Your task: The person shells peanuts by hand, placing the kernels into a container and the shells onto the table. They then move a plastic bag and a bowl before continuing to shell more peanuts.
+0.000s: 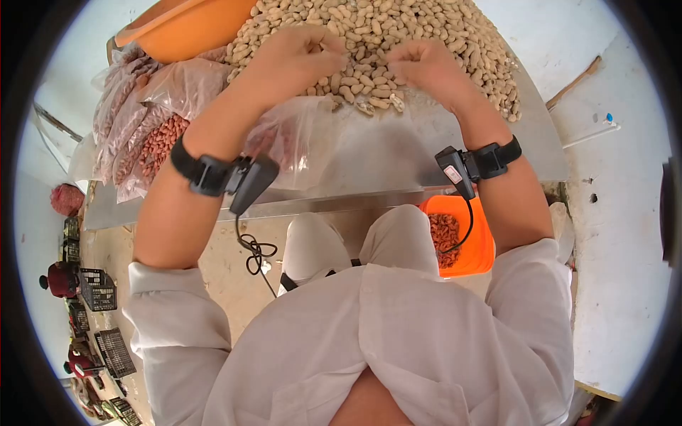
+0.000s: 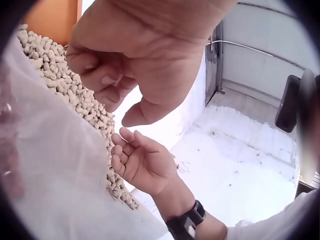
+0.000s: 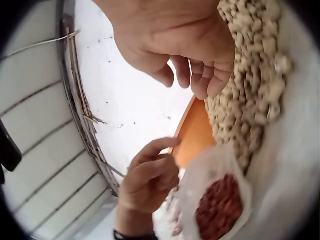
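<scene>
A heap of unshelled peanuts (image 1: 398,28) lies on the metal table (image 1: 369,156). Over its near edge is my left hand (image 1: 302,62), fingers bent, with a gap between thumb and fingers in the left wrist view (image 2: 140,60). My right hand (image 1: 433,69) hovers opposite, a short distance to the right, its fingers loosely bent and slightly apart in the right wrist view (image 3: 175,45). No object shows in either hand. A few split shells (image 1: 365,105) lie at the near edge of the heap, between and below the hands.
An orange basin (image 1: 188,32) stands at the back left. Plastic bags of reddish shelled peanuts (image 1: 163,145) lie at the left, another clear bag (image 1: 302,138) nearer the middle. An orange container (image 1: 479,238) with reddish contents sits below the table's front edge. Black crates (image 1: 114,351) stand far left, with people nearby.
</scene>
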Demonstrator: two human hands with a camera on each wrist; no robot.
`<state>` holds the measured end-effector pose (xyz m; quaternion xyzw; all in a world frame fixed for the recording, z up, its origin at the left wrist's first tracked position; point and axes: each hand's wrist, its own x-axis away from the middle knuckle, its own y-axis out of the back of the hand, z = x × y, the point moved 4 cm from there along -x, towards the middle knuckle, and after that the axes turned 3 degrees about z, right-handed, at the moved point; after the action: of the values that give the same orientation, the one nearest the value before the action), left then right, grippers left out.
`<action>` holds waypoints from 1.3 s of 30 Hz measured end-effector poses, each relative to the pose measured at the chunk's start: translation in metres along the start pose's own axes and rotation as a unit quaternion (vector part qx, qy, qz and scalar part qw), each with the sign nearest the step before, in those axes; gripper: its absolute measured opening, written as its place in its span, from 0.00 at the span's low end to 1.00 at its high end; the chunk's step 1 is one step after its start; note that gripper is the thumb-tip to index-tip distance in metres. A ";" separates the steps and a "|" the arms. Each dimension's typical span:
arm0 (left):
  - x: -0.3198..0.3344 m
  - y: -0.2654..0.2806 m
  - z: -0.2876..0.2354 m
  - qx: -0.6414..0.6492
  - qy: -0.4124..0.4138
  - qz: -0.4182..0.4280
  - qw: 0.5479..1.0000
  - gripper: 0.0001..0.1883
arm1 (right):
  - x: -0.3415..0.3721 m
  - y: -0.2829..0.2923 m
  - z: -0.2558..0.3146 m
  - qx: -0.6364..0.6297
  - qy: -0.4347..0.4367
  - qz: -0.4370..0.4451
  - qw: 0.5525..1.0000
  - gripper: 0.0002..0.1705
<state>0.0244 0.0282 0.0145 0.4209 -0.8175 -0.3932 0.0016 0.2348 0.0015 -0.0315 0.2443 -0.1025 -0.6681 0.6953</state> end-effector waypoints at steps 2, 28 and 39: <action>-0.018 -0.008 0.004 0.120 0.007 -0.038 0.992 0.09 | 0.005 -0.002 0.005 0.182 0.013 0.016 0.983 0.11; -0.056 -0.074 0.067 0.422 0.010 -0.129 0.897 0.09 | -0.034 -0.035 -0.032 0.392 0.107 0.165 0.899 0.08; -0.053 -0.080 0.068 0.355 0.025 -0.096 0.929 0.08 | -0.034 -0.009 -0.030 -0.116 0.066 0.074 0.988 0.07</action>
<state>0.0909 0.0811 -0.0670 0.4800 -0.8590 -0.0646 -0.1658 0.2383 0.0410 -0.0548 0.1975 0.0035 -0.6049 0.7714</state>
